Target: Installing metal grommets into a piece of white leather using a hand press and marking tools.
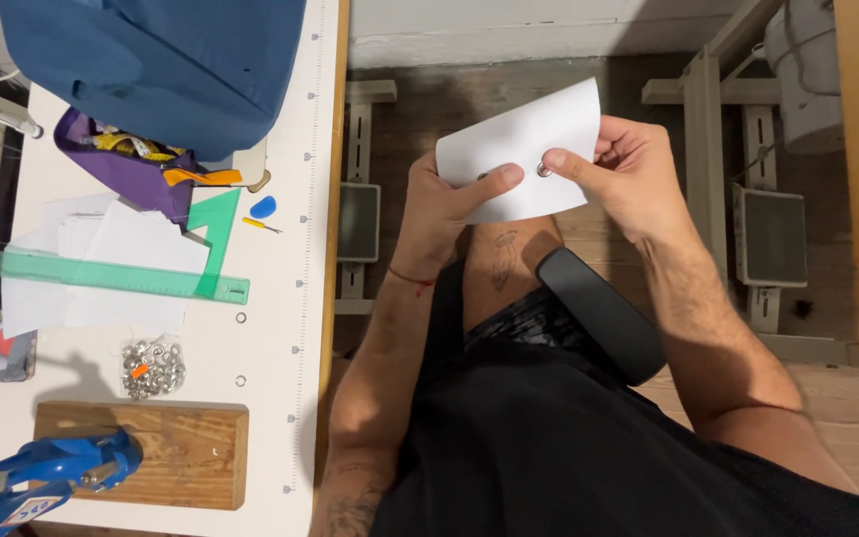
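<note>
1. The left hand has a closed grip on the white paper piece, thumb pressed on its face.
2. The right hand pinches the same piece, thumb tip just beside a small metal eyelet set in it.
3. The paper is held up over the lap, off the desk.
4. On the desk lie a green ruler, a pile of eyelets and a wooden block.
</note>
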